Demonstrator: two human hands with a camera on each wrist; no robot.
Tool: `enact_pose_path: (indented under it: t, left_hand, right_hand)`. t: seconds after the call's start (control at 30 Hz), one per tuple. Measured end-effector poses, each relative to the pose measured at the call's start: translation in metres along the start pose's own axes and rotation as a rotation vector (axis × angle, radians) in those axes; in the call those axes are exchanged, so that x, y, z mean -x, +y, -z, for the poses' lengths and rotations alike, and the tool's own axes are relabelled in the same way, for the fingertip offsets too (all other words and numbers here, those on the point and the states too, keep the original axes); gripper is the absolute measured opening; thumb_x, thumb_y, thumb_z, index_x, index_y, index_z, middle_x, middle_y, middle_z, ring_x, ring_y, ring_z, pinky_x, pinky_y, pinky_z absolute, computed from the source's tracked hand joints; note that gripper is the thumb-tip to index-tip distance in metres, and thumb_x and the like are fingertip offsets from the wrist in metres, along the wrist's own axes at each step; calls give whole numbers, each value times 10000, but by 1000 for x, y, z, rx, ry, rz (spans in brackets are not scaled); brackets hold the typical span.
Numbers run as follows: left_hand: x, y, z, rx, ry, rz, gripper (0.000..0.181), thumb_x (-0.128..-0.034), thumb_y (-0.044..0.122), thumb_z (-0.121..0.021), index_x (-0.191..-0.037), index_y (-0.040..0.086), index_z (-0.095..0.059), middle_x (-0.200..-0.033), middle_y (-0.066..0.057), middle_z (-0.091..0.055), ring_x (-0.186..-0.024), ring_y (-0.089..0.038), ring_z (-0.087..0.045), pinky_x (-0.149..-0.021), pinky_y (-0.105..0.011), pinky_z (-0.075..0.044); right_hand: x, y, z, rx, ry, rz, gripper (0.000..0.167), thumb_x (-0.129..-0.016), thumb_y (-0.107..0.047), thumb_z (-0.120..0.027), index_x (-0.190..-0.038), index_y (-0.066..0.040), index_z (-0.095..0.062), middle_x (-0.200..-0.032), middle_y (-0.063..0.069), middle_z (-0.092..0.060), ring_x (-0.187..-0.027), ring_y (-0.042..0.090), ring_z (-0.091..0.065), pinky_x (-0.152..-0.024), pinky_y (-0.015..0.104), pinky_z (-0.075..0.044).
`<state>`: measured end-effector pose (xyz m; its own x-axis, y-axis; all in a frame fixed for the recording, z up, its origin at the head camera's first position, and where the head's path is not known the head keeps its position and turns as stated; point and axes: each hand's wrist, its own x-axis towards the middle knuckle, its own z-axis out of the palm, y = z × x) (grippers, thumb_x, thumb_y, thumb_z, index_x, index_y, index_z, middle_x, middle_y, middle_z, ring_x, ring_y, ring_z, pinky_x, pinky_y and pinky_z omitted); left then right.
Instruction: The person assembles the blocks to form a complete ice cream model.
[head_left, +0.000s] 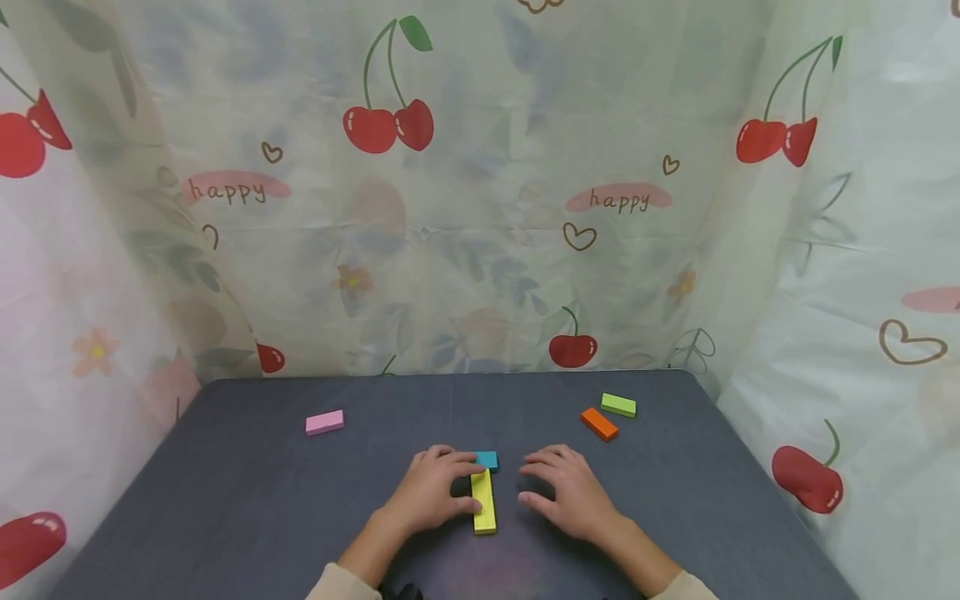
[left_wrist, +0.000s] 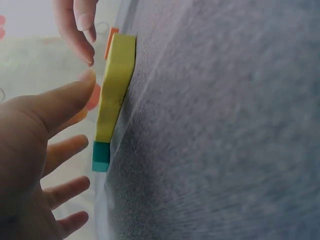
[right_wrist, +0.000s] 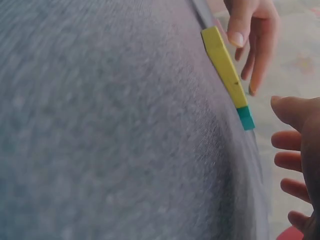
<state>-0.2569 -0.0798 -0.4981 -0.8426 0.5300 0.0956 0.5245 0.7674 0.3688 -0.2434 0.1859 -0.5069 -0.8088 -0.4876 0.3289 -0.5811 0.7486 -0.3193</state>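
A long yellow block (head_left: 484, 504) lies on the dark table, pointing away from me. Against its far end sits a small blue-green block (head_left: 487, 461), partly covered by fingertips in the head view. From the left, my left hand (head_left: 430, 490) hovers by both blocks, its thumb and index finger overlapping the yellow one in the head view. The left wrist view shows its fingers (left_wrist: 67, 150) loosely spread, gripping nothing; whether the thumb touches the yellow block I cannot tell. My right hand (head_left: 572, 497) is held to the right, apart from the blocks, fingers (right_wrist: 287, 161) relaxed and holding nothing.
A pink block (head_left: 325, 422) lies at the back left of the table (head_left: 262, 508). An orange block (head_left: 599, 424) and a lime-green block (head_left: 618, 406) lie close together at the back right. A patterned curtain (head_left: 480, 167) surrounds the table's back and sides.
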Motion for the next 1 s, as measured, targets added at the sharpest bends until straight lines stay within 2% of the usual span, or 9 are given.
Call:
enact_pose_path:
  t: [0.2,0.53,0.8,1.0]
  left_hand:
    - [6,4,-2,-31,-42,10,521,-833,556,-689,-1300,330,-640,-1406,47,-521,-1267,-283,-431,-1008,-576,-307]
    - [10,8,-3,-69,-7,5,444,-850,498,-699,-1259,328,-672,-1390,45,-541,-1249,-279,-448,-995,-568,-321]
    - [10,10,-2,-54,-9,14,434,-844,479,-713,-1247,320,-681,-1377,34,-551,-1245,-278,-453,-990,-563,-329]
    - [11,12,-4,-34,-23,28,429,-848,464,-718,-1248,312,-682,-1382,24,-546,-1224,-276,-473,-965,-558,-358]
  right_hand:
    - [5,8,-1,-14,10,-20,341,-853,-397,-742,-1124,-189,-731,-1209,-21,-643,-1122,176,-498,-976,515,-372]
    - [6,24,9,24,89,-54,348,-823,-363,-782,-1111,-173,-739,-1176,-26,-654,-1096,194,-521,-952,525,-394]
    - [0,43,22,67,129,-60,347,-832,-326,-779,-1111,-124,-737,-1169,29,-661,-1093,263,-546,-952,581,-378]
    - [-8,61,33,109,130,-83,353,-845,-306,-767,-1129,-101,-726,-1181,52,-658,-1112,302,-542,-937,590,-386]
